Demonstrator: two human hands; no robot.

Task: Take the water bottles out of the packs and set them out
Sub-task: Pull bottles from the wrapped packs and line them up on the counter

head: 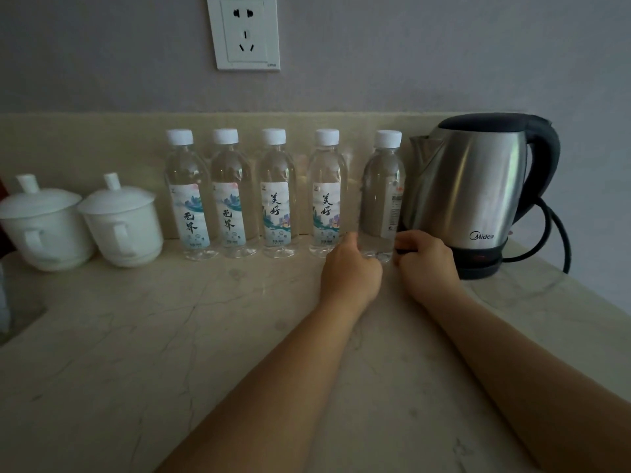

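Beige marble counter (pixel 136 336), grey wall (pixel 444 46) with socket (pixel 244 30). Bottles (pixel 276 192) stand in a row along back edge. Left hand (pixel 351 271) and right hand (pixel 426 264) grip rightmost bottle (pixel 382 192) at its base, beside kettle (pixel 478 186). Lidded cups (pixel 123 223) back-left.

Grey-mauve wall (pixel 409 46) with a white power socket (pixel 243 30) at far centre. Below it, a beige stone backsplash (pixel 85 141) meets a veined cream marble countertop (pixel 136 336). Far right: steel electric kettle (pixel 478 192). Far left: two lidded white cups (pixel 119 223). Lighting dim and even.
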